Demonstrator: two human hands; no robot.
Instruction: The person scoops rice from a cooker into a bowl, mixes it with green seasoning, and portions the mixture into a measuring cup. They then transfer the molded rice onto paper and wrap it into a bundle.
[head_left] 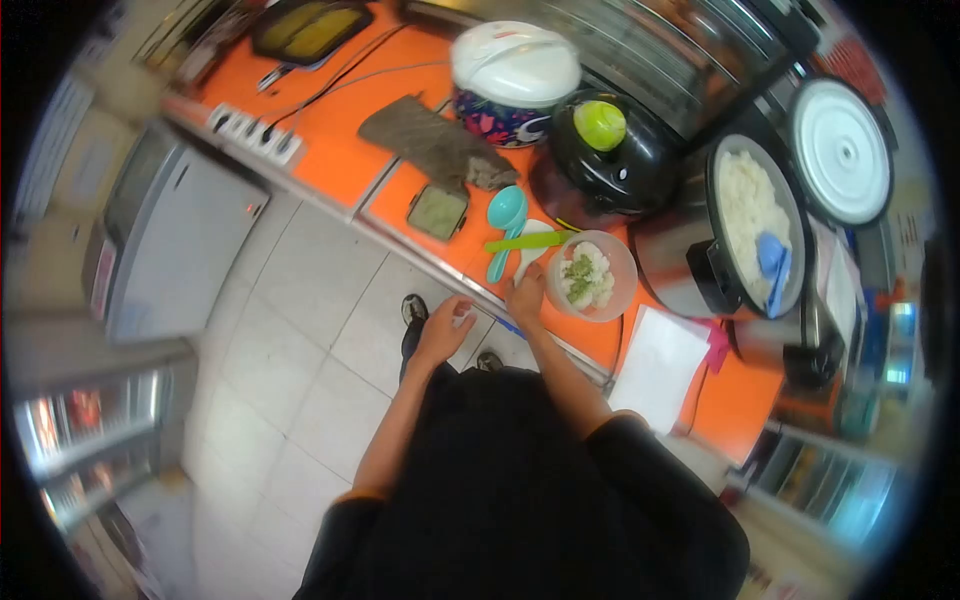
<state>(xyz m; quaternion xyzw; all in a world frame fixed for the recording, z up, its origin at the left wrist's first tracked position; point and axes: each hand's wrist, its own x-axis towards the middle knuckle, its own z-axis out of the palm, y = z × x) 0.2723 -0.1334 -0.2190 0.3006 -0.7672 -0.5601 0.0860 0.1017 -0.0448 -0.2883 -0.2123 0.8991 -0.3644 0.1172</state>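
Note:
My right hand (pixel 525 298) is closed at the counter's front edge, round the handle end of a white spoon (pixel 531 254). Just to its right stands a clear bowl (pixel 623 290) with white rice and green bits (pixel 584 276). My left hand (pixel 446 330) hangs over the floor in front of the counter, fingers curled, with something small and whitish at the fingertips that I cannot make out. Beyond my right hand lie a green utensil (pixel 527 241) and a turquoise ladle (pixel 507 207). A small square container of green stuff (pixel 437 211) sits to their left.
Behind the bowl stand a black cooker (pixel 645 150) and a large open pot of rice (pixel 747 205) with a blue scoop (pixel 771 256). White paper (pixel 655 362) lies right of the bowl. A brown cloth (pixel 432 140), a patterned pot (pixel 513 75) and a power strip (pixel 254 135) are farther left.

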